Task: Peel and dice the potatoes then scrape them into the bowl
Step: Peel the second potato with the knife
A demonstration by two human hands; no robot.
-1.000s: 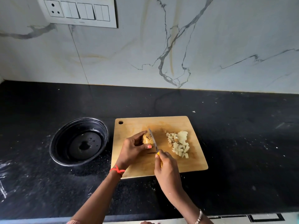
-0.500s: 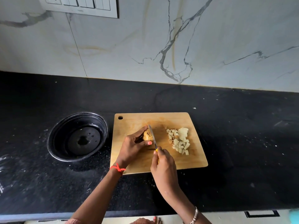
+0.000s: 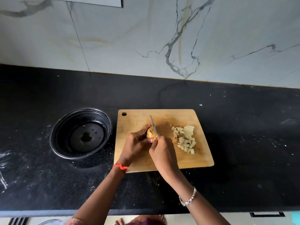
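Item 1, cutting board: wooden, lying flat on the black countertop, hanging hole at its far left corner. Every other place is being given from this board.

Item 2, potato: sitting left of the board's centre, yellow-brown with dark specks on its skin. You are pinning it down under your left hand.

Item 3, left hand: you are curling its fingers over the potato's left and near sides, thumb tip lying against the near side. Closed on the potato. A red thread is circling this wrist above the board's near edge.

Item 4, right hand: you are closing it tightly round the knife's handle, of which only a yellow sliver is showing at the fist. A silver bracelet is sitting on this wrist, nearer you than the board.

Item 5, knife: its narrow blade is pointing toward the board's far edge, lying against the potato's right side.

Item 6, diced potato: a pale heap of cubes and larger chunks resting on the board's right half, apart from both hands.

Item 7, bowl: black, round, standing on the countertop just left of the board, holding no potato.
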